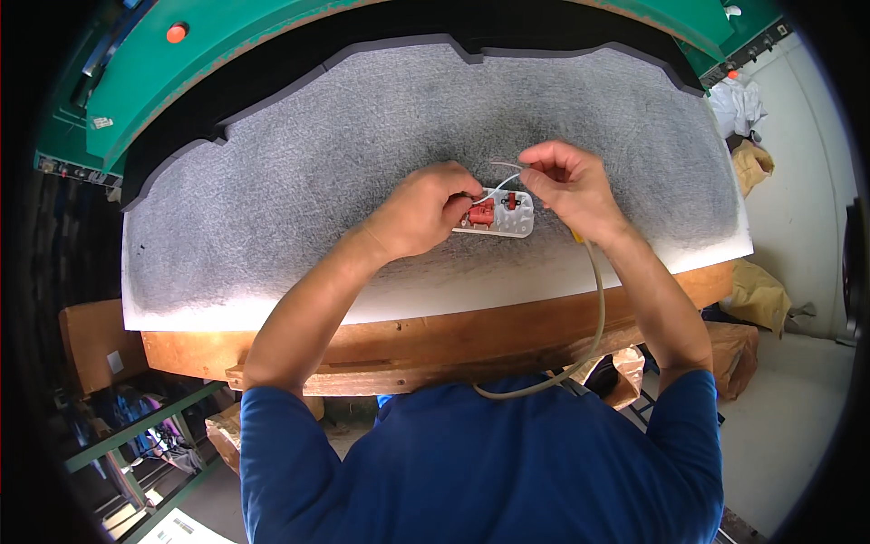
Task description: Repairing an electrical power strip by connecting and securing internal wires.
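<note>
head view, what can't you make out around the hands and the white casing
In the head view:
White casing: left end hidden behind the left hand.
White wire: too small to tell whether the left hand grips it.
Yellow thing: too little shows past the right hand.
Beige cable: upper end hidden by the right hand, the other lost at the blue shirt.

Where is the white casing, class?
In the head view, just right of centre, the white casing lies on the grey worktop, the left hand at its left end.
</note>
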Tool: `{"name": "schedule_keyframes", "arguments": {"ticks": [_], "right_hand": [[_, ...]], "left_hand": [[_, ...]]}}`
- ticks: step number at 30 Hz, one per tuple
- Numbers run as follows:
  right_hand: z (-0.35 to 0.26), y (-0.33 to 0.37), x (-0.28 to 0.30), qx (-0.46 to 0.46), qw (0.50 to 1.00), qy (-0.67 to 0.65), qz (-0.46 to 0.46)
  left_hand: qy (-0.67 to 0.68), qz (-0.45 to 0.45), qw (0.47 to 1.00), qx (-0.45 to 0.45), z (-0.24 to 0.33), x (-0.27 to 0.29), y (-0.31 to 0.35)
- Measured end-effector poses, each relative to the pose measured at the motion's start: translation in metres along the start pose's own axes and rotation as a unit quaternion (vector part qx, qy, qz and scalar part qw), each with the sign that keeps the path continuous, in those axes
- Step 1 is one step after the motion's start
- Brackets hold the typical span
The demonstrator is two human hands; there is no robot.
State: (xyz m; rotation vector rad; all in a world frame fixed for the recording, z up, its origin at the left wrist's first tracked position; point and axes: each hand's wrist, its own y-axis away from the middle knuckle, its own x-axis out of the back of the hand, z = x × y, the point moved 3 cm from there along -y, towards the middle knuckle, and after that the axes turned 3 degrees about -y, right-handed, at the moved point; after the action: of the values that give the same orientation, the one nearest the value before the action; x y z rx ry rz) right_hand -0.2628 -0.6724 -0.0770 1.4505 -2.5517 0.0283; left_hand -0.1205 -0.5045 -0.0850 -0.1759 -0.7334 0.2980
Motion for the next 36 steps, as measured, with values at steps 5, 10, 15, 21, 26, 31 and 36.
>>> {"name": "schedule_keyframes", "arguments": {"ticks": [5, 10, 15, 21, 26, 31, 36], "right_hand": [[0.003, 0.004, -0.005, 0.016, 0.999, 0.025, -0.029], [0.003, 0.004, -0.007, 0.021, 0.999, 0.018, -0.044], [0.002, 0.005, -0.007, 0.020, 0.998, 0.036, -0.038], [-0.002, 0.009, -0.008, 0.009, 0.999, 0.019, -0.049], [-0.003, 0.011, -0.007, 0.015, 0.998, 0.029, -0.056], [-0.003, 0.012, -0.006, 0.011, 0.997, 0.029, -0.067], [0.002, 0.016, -0.003, 0.006, 0.997, 0.032, -0.063]], "left_hand": [[-0.033, -0.027, 0.999, -0.023, 0.000, 0.003, 0.000], [-0.008, -0.013, 1.000, -0.021, -0.005, 0.004, 0.003], [-0.014, -0.021, 0.999, -0.020, -0.003, 0.006, 0.001], [-0.015, -0.033, 0.999, 0.004, 0.000, 0.007, 0.002], [-0.016, -0.031, 0.999, -0.009, 0.000, 0.006, 0.001], [-0.033, -0.022, 0.999, -0.026, 0.000, 0.005, 0.002], [-0.021, -0.018, 0.999, -0.019, 0.001, 0.006, 0.001]]}}
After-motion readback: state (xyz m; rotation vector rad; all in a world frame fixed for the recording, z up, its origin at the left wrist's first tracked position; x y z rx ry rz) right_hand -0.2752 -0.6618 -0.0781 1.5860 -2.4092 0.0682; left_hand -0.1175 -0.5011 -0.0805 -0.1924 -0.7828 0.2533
